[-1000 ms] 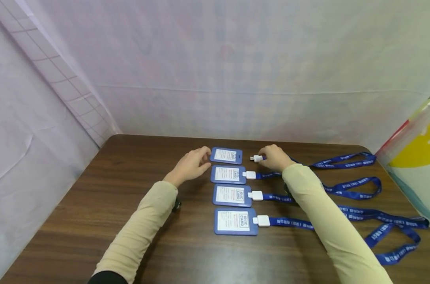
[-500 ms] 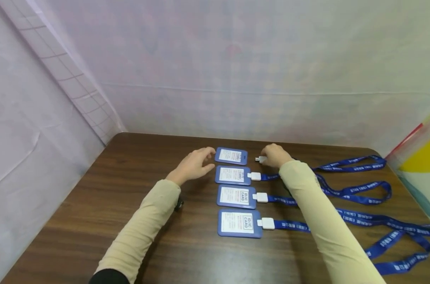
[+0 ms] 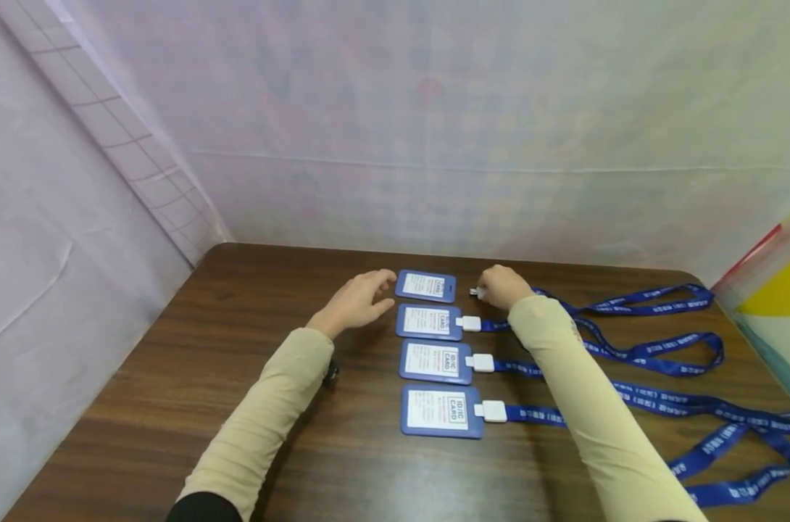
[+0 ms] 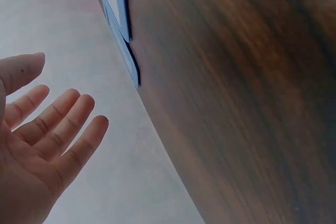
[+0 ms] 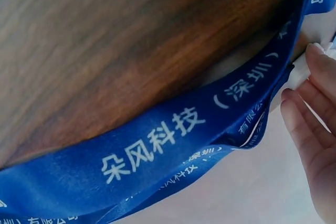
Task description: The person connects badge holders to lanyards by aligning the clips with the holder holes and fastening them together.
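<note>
My right hand (image 3: 504, 287) pinches the white clip (image 5: 300, 72) of the farthest blue lanyard (image 5: 173, 135) between thumb and fingers, just right of the farthest badge holder (image 3: 425, 286). That holder lies flat, apart from the clip, its slot facing right. My left hand (image 3: 359, 301) hovers by the holder's left end with fingers spread and nothing in them; in the left wrist view the left palm (image 4: 31, 177) faces the camera. Nearer to me lie a second holder (image 3: 429, 322), a third holder (image 3: 436, 362) and the nearest holder (image 3: 442, 411), each joined to a lanyard by a white clip.
Looped blue lanyards (image 3: 675, 355) stretch toward the right edge of the brown wooden table (image 3: 193, 341), partly beneath the right forearm. A pale curtain (image 3: 395, 130) hangs along the table's back edge, with another sheet at left. A yellow printed panel (image 3: 780, 290) stands at right.
The camera view has swung slightly left, so everything sits a little farther right. My right hand has drawn over the clip, covering more of it. The left hand stays by the farthest holder.
</note>
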Motion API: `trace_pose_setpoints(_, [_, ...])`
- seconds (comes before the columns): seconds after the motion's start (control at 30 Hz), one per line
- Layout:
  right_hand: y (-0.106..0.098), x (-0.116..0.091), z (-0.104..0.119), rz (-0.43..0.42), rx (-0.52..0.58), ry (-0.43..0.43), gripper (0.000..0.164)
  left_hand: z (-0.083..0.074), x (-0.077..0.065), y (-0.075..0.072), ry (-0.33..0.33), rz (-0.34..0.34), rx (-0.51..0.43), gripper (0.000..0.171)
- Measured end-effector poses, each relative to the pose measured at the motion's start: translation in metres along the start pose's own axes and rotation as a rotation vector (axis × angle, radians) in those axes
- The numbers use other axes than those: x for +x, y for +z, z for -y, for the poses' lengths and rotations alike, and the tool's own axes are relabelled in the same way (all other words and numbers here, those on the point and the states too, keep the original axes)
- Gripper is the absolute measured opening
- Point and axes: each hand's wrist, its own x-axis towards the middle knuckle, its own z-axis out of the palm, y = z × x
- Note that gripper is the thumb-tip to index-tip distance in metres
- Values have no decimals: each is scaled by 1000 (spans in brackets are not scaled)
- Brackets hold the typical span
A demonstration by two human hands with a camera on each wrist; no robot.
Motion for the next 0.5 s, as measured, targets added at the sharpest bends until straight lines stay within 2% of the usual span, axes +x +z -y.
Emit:
trace_pose_setpoints(0.23, [-1,1,2,-9,8,51,19,-4,11,-4,-10,13,2,34])
trace_pose_setpoints(0.5, [-5,0,7,-22,-12,55,13,-3,24,-5,-11,27,-1,34])
